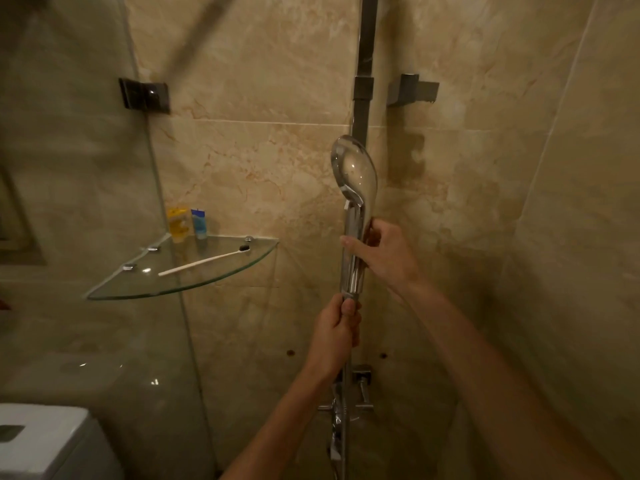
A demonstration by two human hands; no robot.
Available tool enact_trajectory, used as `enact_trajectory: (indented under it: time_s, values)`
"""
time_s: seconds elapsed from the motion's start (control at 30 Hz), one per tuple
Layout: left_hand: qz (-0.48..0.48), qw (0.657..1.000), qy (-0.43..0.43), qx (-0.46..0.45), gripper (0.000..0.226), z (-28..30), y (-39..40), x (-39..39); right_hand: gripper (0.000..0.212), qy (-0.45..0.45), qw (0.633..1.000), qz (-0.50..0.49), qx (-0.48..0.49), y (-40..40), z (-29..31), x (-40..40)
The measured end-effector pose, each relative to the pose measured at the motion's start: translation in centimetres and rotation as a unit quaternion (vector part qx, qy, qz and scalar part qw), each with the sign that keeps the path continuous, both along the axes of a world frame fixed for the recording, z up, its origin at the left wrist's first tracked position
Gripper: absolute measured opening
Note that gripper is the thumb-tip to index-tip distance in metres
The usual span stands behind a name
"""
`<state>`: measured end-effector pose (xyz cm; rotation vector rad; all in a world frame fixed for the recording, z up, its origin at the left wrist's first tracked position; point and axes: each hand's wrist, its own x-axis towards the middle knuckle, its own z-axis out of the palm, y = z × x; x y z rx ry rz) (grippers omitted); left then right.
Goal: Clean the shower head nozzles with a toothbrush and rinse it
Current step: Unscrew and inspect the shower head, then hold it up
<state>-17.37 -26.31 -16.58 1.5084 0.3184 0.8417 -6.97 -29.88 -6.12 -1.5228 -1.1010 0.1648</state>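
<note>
Our right hand (382,252) grips the shower head (354,202) by its handle; our left hand (337,327) clasps the hose end just below. The toothbrush (204,260) lies on the glass shelf (145,287), left of both hands. Reaching for it one-handed, we risk the wet chrome slipping.
</note>
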Motion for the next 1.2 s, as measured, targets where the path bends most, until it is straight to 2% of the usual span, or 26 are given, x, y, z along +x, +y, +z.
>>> enact_trajectory:
  time_s: [0.13,0.23,0.4,0.47,0.53,0.6,0.67,0.73,0.87,1.03,1.2]
  values:
    - [0.003,1.000,-0.001,-0.007,0.027,-0.1,0.0,0.0,0.020,0.025,0.999,0.006,-0.028,-0.3,0.8,0.2]
    - [-0.007,1.000,-0.003,-0.005,0.027,0.3,0.0,-0.3,0.015,0.117,0.992,0.045,-0.028,-0.7,1.3,0.6]
    - [-0.009,1.000,-0.015,-0.012,0.027,0.9,0.2,-0.5,0.029,0.223,0.960,0.171,0.009,-1.2,1.5,1.1]
    - [-0.005,1.000,-0.017,-0.010,0.027,0.9,0.4,-0.4,0.032,0.237,0.957,0.168,0.017,-0.9,1.4,0.9]
    - [0.004,1.000,-0.009,0.000,0.028,0.7,0.5,-0.2,0.035,0.194,0.974,0.117,-0.003,-0.5,1.2,0.3]
    - [0.015,1.000,0.000,0.011,0.028,0.4,0.6,0.2,0.044,0.101,0.994,0.029,-0.031,-0.1,1.0,-0.5]
    - [0.024,1.000,0.003,0.018,0.028,0.2,0.6,0.6,0.038,0.038,0.998,-0.041,-0.035,0.2,0.9,-0.8]
    - [0.033,0.999,0.006,0.027,0.027,0.0,0.7,0.7,0.030,0.017,0.996,-0.078,-0.044,0.2,1.1,-0.7]
    - [0.040,0.999,0.007,0.024,0.028,-0.1,0.9,0.6,0.038,0.012,0.992,-0.109,-0.054,0.0,1.6,-0.6]
    - [0.008,1.000,-0.006,0.000,0.025,0.6,1.0,0.2,0.023,0.104,0.995,-0.004,-0.012,-0.5,1.9,0.0]
    - [-0.051,0.998,-0.024,-0.015,0.027,1.3,1.0,-0.4,0.022,0.139,0.981,0.133,0.008,-1.6,2.0,1.0]
